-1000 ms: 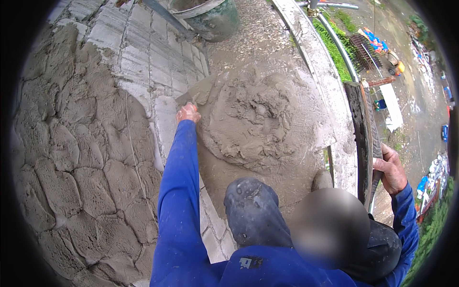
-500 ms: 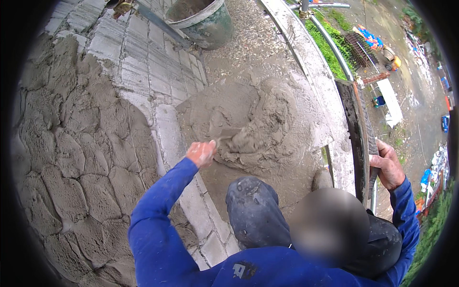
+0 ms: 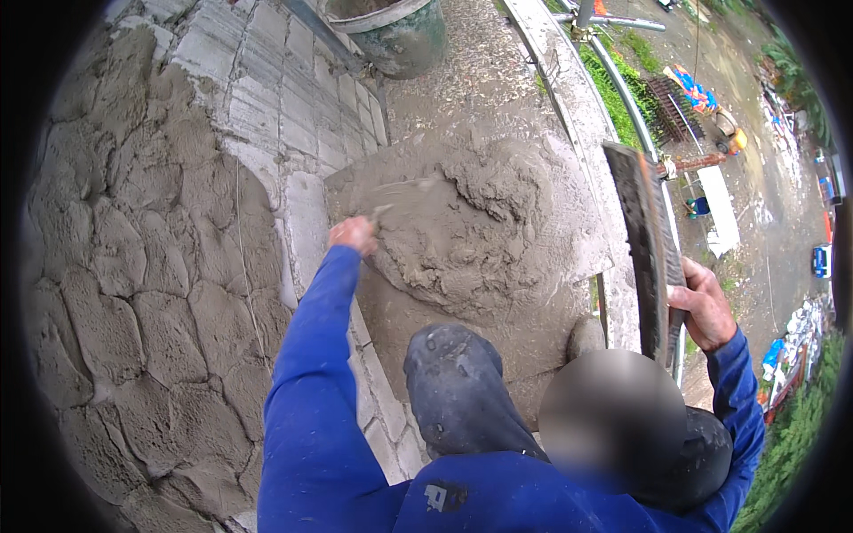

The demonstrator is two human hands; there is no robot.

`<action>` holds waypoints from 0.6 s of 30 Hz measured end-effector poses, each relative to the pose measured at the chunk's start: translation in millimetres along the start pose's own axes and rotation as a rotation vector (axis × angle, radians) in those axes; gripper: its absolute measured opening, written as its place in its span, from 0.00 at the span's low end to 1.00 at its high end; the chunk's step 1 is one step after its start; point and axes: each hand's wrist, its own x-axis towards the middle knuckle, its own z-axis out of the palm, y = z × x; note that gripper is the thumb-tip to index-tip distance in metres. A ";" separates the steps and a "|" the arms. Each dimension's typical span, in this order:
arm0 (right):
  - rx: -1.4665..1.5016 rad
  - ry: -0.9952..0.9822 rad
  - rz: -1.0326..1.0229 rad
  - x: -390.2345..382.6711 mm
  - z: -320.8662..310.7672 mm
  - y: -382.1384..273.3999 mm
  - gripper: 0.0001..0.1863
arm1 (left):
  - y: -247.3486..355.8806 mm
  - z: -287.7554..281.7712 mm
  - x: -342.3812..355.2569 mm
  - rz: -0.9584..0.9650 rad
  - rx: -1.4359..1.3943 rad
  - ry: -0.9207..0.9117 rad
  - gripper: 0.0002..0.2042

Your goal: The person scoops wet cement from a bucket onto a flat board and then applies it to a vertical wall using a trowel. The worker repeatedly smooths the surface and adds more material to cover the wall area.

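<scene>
My left hand [image 3: 353,235] is closed round the handle of a trowel [image 3: 382,211], whose blade is smeared by motion over the left part of a heap of wet grey mortar [image 3: 498,240]. On the right, my right hand [image 3: 706,306] grips a long dark board [image 3: 641,253] caked with mortar, its thumb on the near side and its fingers mostly hidden behind. The board stands on edge beside the pale scaffold rail. To my left, the block wall [image 3: 258,98] is partly covered with overlapping pats of mortar [image 3: 160,320]; a thin line runs down over them.
A mortar-stained green bucket [image 3: 400,40] stands at the far end of the walkway. A pale ledge [image 3: 577,115] and metal scaffold tubes [image 3: 615,84] border the right side, above a yard far below. My knee [image 3: 453,382] is close to the mortar heap.
My left hand with the trowel has swept away and to the left, leaving a smoothed hollow in the mortar. The board in my right hand has shifted a little left and tilted.
</scene>
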 end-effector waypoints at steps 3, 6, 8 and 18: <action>0.023 0.079 -0.026 -14.1 -13.0 3.8 0.23 | -42.2 -14.1 -42.5 -0.154 -0.037 0.042 0.16; 0.048 0.084 0.002 -10.2 -17.8 9.4 0.22 | -80.5 46.6 -16.3 -0.339 -0.093 -0.045 0.18; 0.062 0.083 -0.040 -4.6 -15.8 10.0 0.22 | -71.3 68.9 -11.4 -0.385 -0.100 -0.111 0.18; 0.006 -0.149 -0.024 41.3 33.4 -21.8 0.23 | 83.6 27.3 -131.1 0.180 -0.256 -0.064 0.11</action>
